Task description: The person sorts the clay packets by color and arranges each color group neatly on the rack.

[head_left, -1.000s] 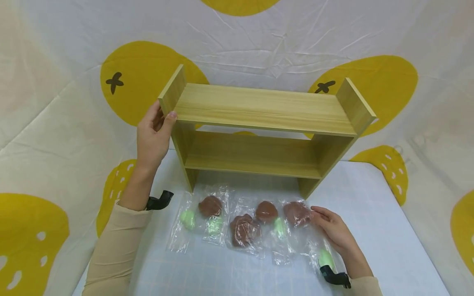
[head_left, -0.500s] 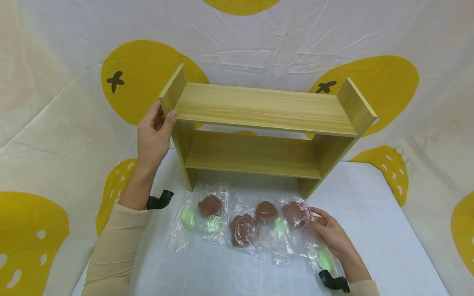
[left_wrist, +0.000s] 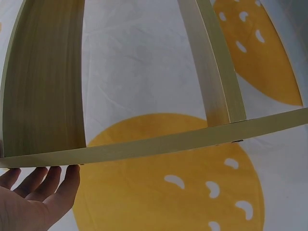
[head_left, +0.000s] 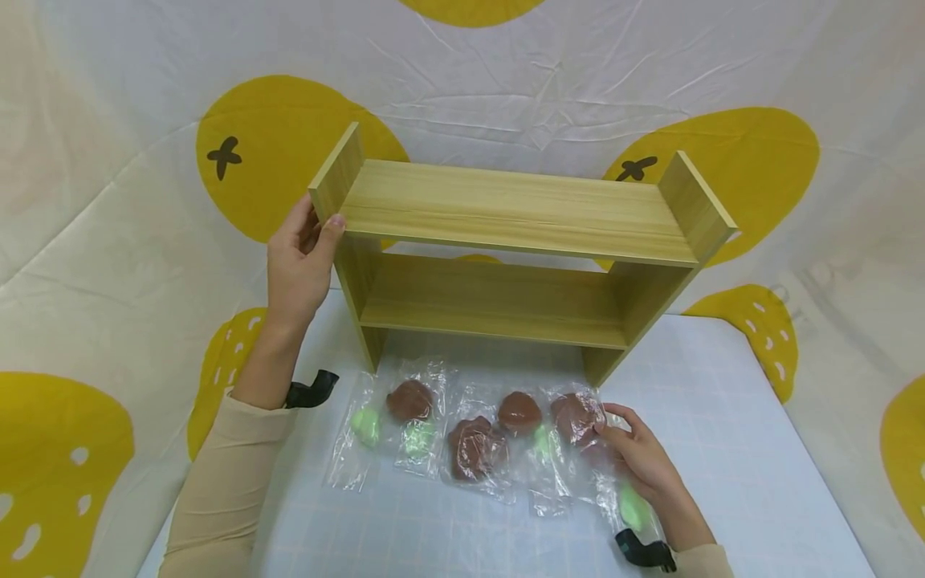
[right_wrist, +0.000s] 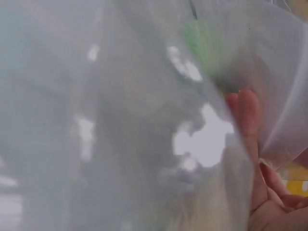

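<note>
We saw the backdrop (head_left: 499,88) fill the upper part of the head frame, its yellow shapes cut by the edges. The table (head_left: 751,449) spread below, its near side cropped. The shelf (head_left: 516,210) stood upright in the centre; in the left wrist view its ends ran off the frame.

At centre left, the left hand (head_left: 299,265) was clamped on the shelf's left side board, thumb in front; we found most of its fingers hidden by the board. In the left wrist view, fingertips met the board at lower left, but we could not make out the thumb.

At lower right, the right hand (head_left: 648,461) pinched the right bag (head_left: 584,470) by thumb and forefinger; we could hardly see its other fingers. Glare and blurred plastic covered most of the right wrist view.

Bags (head_left: 349,472) lay in a row at lower centre, their borders hard to tell. Through them we counted four brown pieces (head_left: 410,400) and four fainter green pieces (head_left: 366,426), one partly behind the right wrist's black mount (head_left: 643,552).
</note>
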`<state>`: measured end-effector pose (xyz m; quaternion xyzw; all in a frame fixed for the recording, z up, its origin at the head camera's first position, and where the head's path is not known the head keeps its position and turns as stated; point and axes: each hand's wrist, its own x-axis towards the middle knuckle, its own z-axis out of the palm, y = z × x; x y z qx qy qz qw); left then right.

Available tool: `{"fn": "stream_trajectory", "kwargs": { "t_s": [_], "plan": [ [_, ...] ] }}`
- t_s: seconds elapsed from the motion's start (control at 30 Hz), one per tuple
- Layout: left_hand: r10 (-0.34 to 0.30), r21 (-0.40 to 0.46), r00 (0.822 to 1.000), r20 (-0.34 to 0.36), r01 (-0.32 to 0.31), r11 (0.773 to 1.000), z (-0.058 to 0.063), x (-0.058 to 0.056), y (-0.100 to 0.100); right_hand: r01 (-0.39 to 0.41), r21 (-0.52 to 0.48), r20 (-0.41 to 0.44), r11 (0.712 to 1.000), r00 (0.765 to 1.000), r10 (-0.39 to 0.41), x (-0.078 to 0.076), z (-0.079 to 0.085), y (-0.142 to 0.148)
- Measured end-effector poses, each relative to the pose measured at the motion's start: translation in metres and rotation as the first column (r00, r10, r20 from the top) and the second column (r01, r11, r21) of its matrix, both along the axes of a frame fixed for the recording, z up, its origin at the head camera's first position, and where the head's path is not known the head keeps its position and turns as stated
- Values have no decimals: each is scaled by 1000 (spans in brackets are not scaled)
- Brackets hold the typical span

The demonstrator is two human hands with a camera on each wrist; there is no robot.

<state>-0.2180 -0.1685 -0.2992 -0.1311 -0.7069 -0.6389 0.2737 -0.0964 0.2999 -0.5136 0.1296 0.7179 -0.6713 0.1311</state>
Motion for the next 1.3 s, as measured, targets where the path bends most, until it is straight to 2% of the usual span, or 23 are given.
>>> {"fn": "stream_trajectory", "kwargs": {
  "t_s": [0.27, 0.47, 0.7, 0.93, 1.13, 1.3],
  "plan": [
    [9, 4, 1000, -6, -9, 1000, -1, -2, -1, 26, -37, -40, 999, 999, -28, 2, -1, -4],
    [17, 6, 1000, 0, -17, 1000, -3, -4, -2, 33, -82, -77, 996, 996, -39, 5, 6, -7],
    [26, 3, 1000, 6, -26, 1000, -3, -4, -3, -21, -153, -143, 988, 990, -1, 11, 19, -15],
    [19, 7, 1000, 4, -19, 1000, -2, -4, -3, -85, -186, -241, 979, 970, 38, 16, 32, -30],
    [11, 14, 1000, -1, -11, 1000, -1, -2, -1, -146, -219, -339, 965, 938, 65, 16, 43, -48],
    [5, 9, 1000, 0, -5, 1000, -1, -2, -1, -187, -248, -386, 951, 919, 81, 14, 52, -62]
  ]
}}
